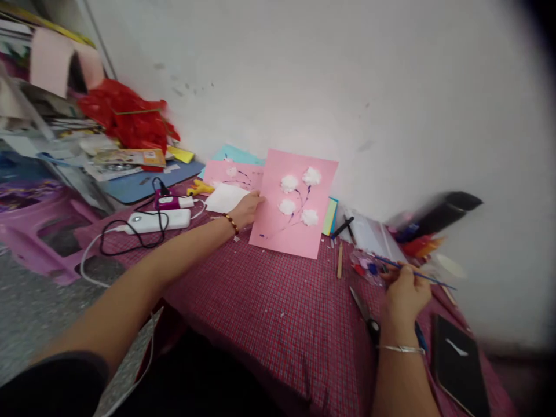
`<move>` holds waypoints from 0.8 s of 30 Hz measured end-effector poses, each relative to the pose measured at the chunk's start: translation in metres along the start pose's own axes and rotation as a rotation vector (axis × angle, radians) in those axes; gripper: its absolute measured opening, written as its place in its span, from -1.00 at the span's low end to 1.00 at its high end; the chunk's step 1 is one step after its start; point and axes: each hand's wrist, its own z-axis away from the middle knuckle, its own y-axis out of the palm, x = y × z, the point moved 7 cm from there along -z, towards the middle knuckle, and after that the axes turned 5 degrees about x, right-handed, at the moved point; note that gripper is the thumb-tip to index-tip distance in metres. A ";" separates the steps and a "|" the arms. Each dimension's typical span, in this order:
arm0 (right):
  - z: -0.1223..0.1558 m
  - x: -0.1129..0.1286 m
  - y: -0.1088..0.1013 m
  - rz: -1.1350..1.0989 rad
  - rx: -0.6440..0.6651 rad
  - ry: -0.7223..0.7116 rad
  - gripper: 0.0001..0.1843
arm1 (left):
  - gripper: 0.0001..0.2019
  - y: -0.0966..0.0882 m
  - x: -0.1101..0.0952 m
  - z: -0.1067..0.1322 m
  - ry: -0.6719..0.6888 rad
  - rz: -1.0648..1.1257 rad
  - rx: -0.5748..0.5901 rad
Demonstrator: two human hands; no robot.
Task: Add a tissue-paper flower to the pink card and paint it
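Observation:
My left hand (248, 209) pinches the left edge of a pink sheet of paper (278, 231), which is tilted up off the table. Several fluffy white flowers (288, 183) with dark purple stems decorate the sheet. On the right, a thin blue paintbrush (434, 280) is gripped in the fingers of my right hand (406, 292). Below that hand lies a pair of scissors (367, 315), partly hidden by my wrist. A small plastic palette with red and blue paint (367, 266) sits just left of the brush.
A second pink sheet with flowers (217, 172) and a white sheet (223, 198) lie behind my left hand. A white power strip (158, 220) with cables is at left. A black notebook (459, 365) lies at right. A red plastic bag (125, 113) sits on cluttered shelves.

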 end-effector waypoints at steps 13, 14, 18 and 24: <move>0.017 0.023 0.013 0.077 0.033 -0.101 -0.80 | -0.85 0.015 0.037 -0.015 -0.146 -0.097 -0.011; 0.017 0.023 0.013 0.094 0.030 -0.109 -0.81 | -0.90 0.011 0.037 -0.018 -0.144 -0.091 -0.018; 0.019 0.024 0.017 0.182 0.088 -0.142 -0.83 | -0.91 -0.009 0.041 -0.029 -0.133 -0.066 -0.072; 0.036 0.026 0.049 0.391 0.443 -0.240 -0.82 | -0.86 -0.022 0.047 -0.029 -0.114 -0.035 -0.094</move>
